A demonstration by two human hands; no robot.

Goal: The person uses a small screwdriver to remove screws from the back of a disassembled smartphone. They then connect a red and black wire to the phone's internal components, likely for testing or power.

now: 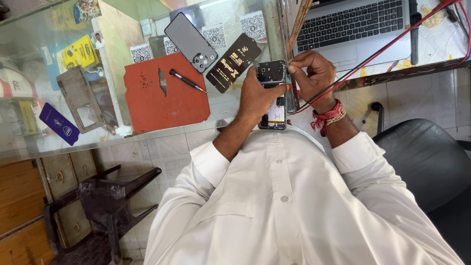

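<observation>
The left hand is wrapping its fingers around an opened phone, holding it upright above the glass counter edge so its exposed insides are facing the person. The right hand is pinching its thumb and fingers together at the phone's upper right corner; whether they are clamping a small part I cannot tell. 1 removed back cover is lying near the red mat, with a screwdriver resting on the mat within easy reach. A laptop is sitting just beyond the hands.
</observation>
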